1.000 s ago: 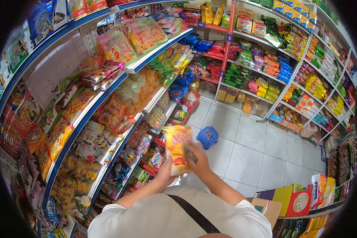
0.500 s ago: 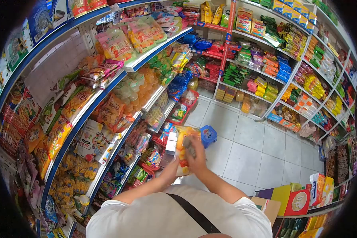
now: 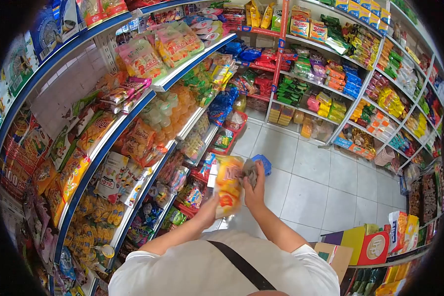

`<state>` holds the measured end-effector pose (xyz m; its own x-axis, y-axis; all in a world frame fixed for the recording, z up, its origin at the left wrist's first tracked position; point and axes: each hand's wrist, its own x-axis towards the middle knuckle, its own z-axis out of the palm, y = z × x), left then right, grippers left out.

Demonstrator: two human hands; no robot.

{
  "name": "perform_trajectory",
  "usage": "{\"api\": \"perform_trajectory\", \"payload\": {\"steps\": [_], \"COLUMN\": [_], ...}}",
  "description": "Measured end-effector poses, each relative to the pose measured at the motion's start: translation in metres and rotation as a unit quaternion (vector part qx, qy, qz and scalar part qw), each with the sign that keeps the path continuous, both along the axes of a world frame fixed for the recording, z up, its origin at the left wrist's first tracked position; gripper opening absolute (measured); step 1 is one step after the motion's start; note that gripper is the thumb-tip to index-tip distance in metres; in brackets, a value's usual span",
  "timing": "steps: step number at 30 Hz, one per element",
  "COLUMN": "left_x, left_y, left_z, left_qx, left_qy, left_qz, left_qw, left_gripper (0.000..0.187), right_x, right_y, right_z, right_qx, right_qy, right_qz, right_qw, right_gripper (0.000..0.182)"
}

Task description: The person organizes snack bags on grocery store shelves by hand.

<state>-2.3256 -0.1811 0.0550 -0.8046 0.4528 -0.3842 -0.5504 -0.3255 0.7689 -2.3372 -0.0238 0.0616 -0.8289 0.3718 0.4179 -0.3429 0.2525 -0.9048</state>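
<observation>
My left hand is closed around the lower left edge of a yellow-orange candy bag, which is slightly blurred by motion. My right hand grips a crumpled grey cloth just to the right of the bag, apart from its front. Behind the cloth, a blue plastic object stands on the floor, partly hidden. A white box shows at the bag's left side, mostly covered by it.
Tiered shelves with blue edges curve along my left, filled with bagged sweets. White shelving with packets stands ahead and to the right. Pale floor tiles lie between them. A cardboard box and a colourful carton are at lower right.
My right hand has moved off the bag's front to the right, taking the cloth along. The bag has tilted and shifted slightly in my left hand.
</observation>
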Motion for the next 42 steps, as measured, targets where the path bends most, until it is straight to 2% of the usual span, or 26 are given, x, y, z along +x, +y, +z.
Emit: {"api": "perform_trajectory", "payload": {"steps": [1,3,5,7,8,10,11,12,14,15,16,18,19,22,24,26,27,28,30,31,32,34,35,37,40,42], "left_x": [0.006,0.006,-0.005,-0.017,-0.021,-0.024,-0.026,-0.027,-0.027,-0.02,-0.016,-0.01,-0.012,-0.016,-0.016,-0.013,-0.012,-0.016,-0.023,-0.018,-0.01,0.001,0.0,0.007,0.012,0.011], "left_y": [0.008,0.01,-0.001,-0.016,-0.021,-0.027,-0.033,-0.035,-0.037,-0.036,-0.035,-0.021,-0.019,-0.014,-0.013,-0.014,-0.015,-0.014,-0.01,-0.007,-0.003,0.003,0.004,0.001,-0.003,-0.007], "left_z": [0.008,0.007,0.005,0.005,0.01,0.02,0.025,0.027,0.028,0.032,0.03,0.023,0.013,0.014,0.016,0.019,0.024,0.012,-0.013,-0.017,-0.008,0.007,0.01,0.019,0.018,0.015], "left_qx": [0.0,0.009,0.04,0.066,0.038,0.091,0.134,0.158,0.208,0.2,0.218,0.17,0.196,0.081,-0.061,-0.2,-0.207,-0.167,-0.087,-0.038,0.03,0.163,0.15,0.171,0.223,0.271], "left_qy": [-0.014,-0.022,-0.018,-0.003,-0.006,0.029,0.043,0.035,0.019,-0.003,-0.043,-0.057,-0.083,-0.04,0.108,0.252,0.267,0.302,0.364,0.33,0.215,-0.022,-0.067,-0.106,-0.139,-0.14], "left_qz": [-0.01,-0.011,0.038,0.074,0.094,0.154,0.136,0.12,0.088,0.07,0.024,-0.014,-0.045,-0.044,-0.036,-0.025,-0.041,-0.025,0.005,0.015,0.029,0.054,0.05,-0.002,-0.083,-0.162], "left_qw": [1.0,1.0,0.998,0.995,0.995,0.983,0.981,0.98,0.974,0.977,0.975,0.984,0.976,0.995,0.992,0.947,0.94,0.938,0.927,0.943,0.976,0.985,0.985,0.98,0.961,0.938], "left_gripper": [0.048,0.05,0.05,0.052,0.053,0.056,0.057,0.057,0.058,0.058,0.057,0.055,0.052,0.049,0.053,0.06,0.065,0.066,0.068,0.065,0.063,0.06,0.061,0.06,0.059,0.058], "right_x": [-0.001,0.007,0.019,0.027,0.028,0.029,0.029,0.024,0.015,0.014,0.012,0.012,0.019,0.021,0.023,0.025,0.026,0.027,0.033,0.037,0.038,0.037,0.037,0.035,0.018,0.012], "right_y": [0.0,-0.004,-0.008,-0.005,-0.003,0.007,0.013,0.017,0.024,0.028,0.03,0.029,0.029,0.035,0.037,0.036,0.031,0.027,0.015,0.009,0.001,-0.014,-0.017,-0.021,-0.017,-0.018], "right_z": [0.003,-0.007,-0.009,-0.02,-0.025,-0.032,-0.037,-0.049,-0.062,-0.057,-0.053,-0.025,0.001,0.017,0.015,0.011,0.008,0.006,0.009,0.011,0.016,0.026,0.026,0.024,0.012,0.002], "right_qx": [0.019,0.112,0.176,0.14,0.121,-0.026,-0.1,-0.24,-0.499,-0.537,-0.551,-0.577,-0.584,-0.447,-0.422,-0.353,-0.295,-0.237,-0.206,-0.19,-0.104,0.07,0.12,0.219,0.328,0.227], "right_qy": [0.014,-0.03,-0.062,-0.093,-0.109,-0.257,-0.329,-0.29,-0.196,-0.201,-0.184,-0.151,-0.131,-0.18,-0.188,-0.193,-0.191,-0.189,-0.163,-0.151,-0.093,0.027,0.026,0.026,-0.011,-0.049], "right_qz": [0.0,0.127,0.221,0.278,0.307,0.255,0.226,0.226,0.209,0.224,0.242,0.276,0.289,0.243,0.213,0.19,0.181,0.17,0.247,0.284,0.31,0.349,0.341,0.325,0.233,0.206], "right_qw": [1.0,0.985,0.957,0.946,0.938,0.932,0.912,0.899,0.818,0.788,0.777,0.753,0.747,0.842,0.861,0.896,0.918,0.938,0.933,0.928,0.941,0.934,0.932,0.92,0.915,0.951], "right_gripper": [0.047,0.048,0.043,0.033,0.029,0.028,0.029,0.032,0.038,0.046,0.048,0.051,0.042,0.036,0.038,0.042,0.043,0.045,0.049,0.05,0.051,0.052,0.052,0.051,0.052,0.051]}}
